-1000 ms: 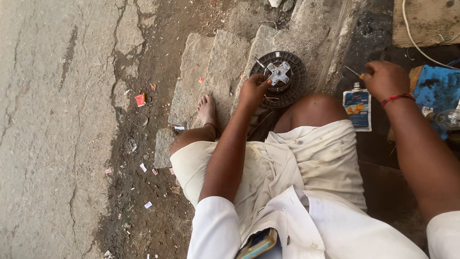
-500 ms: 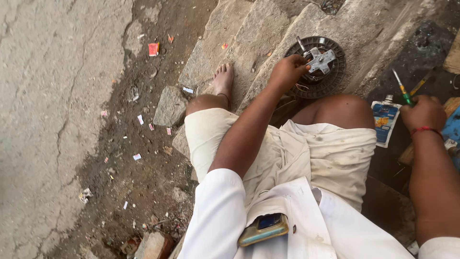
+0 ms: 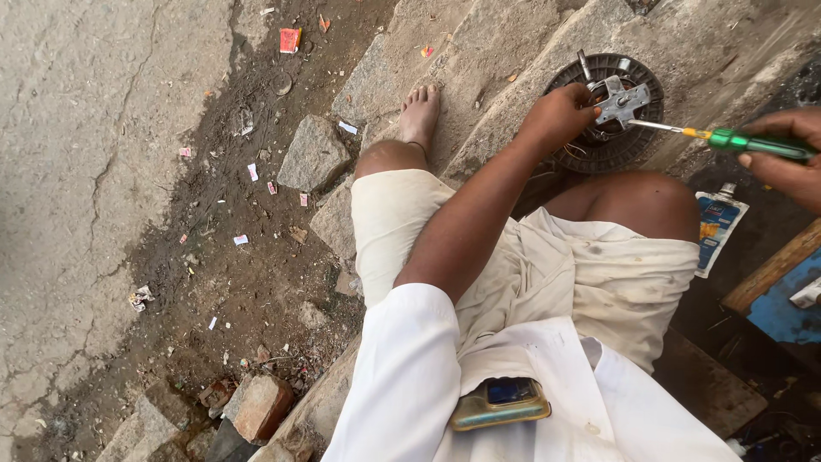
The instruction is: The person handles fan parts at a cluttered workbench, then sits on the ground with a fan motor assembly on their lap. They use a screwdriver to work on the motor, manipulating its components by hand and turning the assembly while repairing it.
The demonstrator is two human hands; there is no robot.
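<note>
Head view, L to R: left hand (image 3: 560, 115) clamped on motor (image 3: 609, 111) rim, fingers curled, steadying it on stone step (image 3: 479, 51). Right hand (image 3: 791, 158) fisted round screwdriver (image 3: 735, 139), tip at centre bracket (image 3: 622, 100), level w/ screw.

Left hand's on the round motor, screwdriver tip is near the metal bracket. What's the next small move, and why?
Probably seat the green-handled screwdriver on a screw of the silver cross-shaped bracket. The right hand holds its tip at the bracket's edge, while the left hand grips the round black motor housing.
</note>
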